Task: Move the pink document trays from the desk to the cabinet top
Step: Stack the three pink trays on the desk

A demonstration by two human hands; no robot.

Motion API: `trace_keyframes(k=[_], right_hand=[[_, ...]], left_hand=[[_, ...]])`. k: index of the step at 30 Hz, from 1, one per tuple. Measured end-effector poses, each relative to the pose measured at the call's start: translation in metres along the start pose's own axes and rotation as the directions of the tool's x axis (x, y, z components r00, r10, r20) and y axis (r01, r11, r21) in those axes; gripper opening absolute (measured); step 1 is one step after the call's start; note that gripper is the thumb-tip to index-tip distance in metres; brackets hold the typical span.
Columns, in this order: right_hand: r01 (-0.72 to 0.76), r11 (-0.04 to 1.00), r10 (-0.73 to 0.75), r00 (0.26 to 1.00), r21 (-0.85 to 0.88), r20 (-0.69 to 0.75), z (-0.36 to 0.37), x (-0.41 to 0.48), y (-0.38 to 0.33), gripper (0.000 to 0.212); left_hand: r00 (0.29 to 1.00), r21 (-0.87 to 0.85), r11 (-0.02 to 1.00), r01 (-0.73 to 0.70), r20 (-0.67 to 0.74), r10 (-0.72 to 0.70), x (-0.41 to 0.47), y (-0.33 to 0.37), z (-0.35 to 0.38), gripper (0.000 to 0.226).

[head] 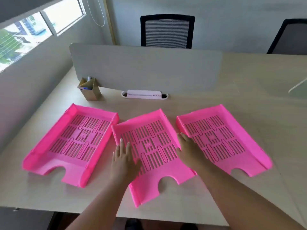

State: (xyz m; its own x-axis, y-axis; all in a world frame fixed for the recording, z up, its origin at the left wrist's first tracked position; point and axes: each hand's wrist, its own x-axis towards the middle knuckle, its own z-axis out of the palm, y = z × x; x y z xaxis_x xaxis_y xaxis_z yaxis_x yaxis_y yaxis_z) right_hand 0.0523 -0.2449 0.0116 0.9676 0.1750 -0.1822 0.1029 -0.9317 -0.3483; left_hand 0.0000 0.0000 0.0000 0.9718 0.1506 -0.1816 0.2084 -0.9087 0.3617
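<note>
Two bare forearms reach in over the near edge of the tabletop [240,97], both ending at the middle pink tray [154,151]. The left hand [123,159] lies flat with fingers spread on that tray's slotted floor beside its left wall, gripping nothing. The right hand [189,149] rests against the tray's right wall, its fingers extended and loose in the narrow gap toward the right pink tray [221,138]; whether it actually pinches the wall I cannot tell. The middle tray sits near the front edge, turned slightly so its notched open end overhangs toward the camera side. The left pink tray [71,143] lies toward the left edge of the tabletop, its far right corner close to the middle tray's far left corner. The right tray lies apart from the middle one, angled toward the right edge. All three rest on the desk. Along the far edge stands a grey divider panel [146,67], with a cardboard pen holder [90,90] at its left end and a white cable slot [144,94] at its foot. Two black mesh chairs [167,30] stand beyond it.
</note>
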Motion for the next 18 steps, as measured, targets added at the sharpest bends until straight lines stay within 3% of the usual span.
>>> trace_keyframes(k=[5, 8, 10, 13, 15, 18], right_hand=[[-0.081, 0.996, 0.082, 0.996, 0.034, -0.039, 0.037, -0.011, 0.013, 0.064], [-0.111, 0.994, 0.111, 0.987, 0.010, -0.117, 0.050, -0.028, 0.015, 0.066], [-0.144, 0.986, 0.153, 0.982, 0.084, -0.109, 0.059, -0.042, 0.014, 0.066], [-0.199, 0.980, 0.197, 0.965, 0.006, -0.174, 0.073, -0.062, 0.003, 0.078], [-0.228, 0.971, 0.236, 0.959, 0.070, -0.155, 0.087, -0.070, -0.010, 0.090], [-0.255, 0.965, 0.261, 0.958, 0.066, -0.119, 0.101, -0.073, -0.029, 0.092]], left_hand=[[0.999, -0.053, 0.999, 0.008, 0.044, -0.005, -0.010, -0.013, 0.030, 0.080], [0.994, -0.014, 0.996, -0.089, 0.057, 0.089, -0.007, -0.025, 0.030, 0.081], [0.985, 0.013, 0.988, -0.156, 0.071, 0.155, -0.002, -0.032, 0.027, 0.079], [0.965, 0.027, 0.968, -0.248, 0.101, 0.244, 0.013, -0.042, 0.019, 0.076], [0.944, 0.063, 0.948, -0.313, 0.128, 0.303, 0.028, -0.052, 0.013, 0.078], [0.909, 0.099, 0.912, -0.399, 0.176, 0.379, 0.049, -0.065, 0.002, 0.083]])
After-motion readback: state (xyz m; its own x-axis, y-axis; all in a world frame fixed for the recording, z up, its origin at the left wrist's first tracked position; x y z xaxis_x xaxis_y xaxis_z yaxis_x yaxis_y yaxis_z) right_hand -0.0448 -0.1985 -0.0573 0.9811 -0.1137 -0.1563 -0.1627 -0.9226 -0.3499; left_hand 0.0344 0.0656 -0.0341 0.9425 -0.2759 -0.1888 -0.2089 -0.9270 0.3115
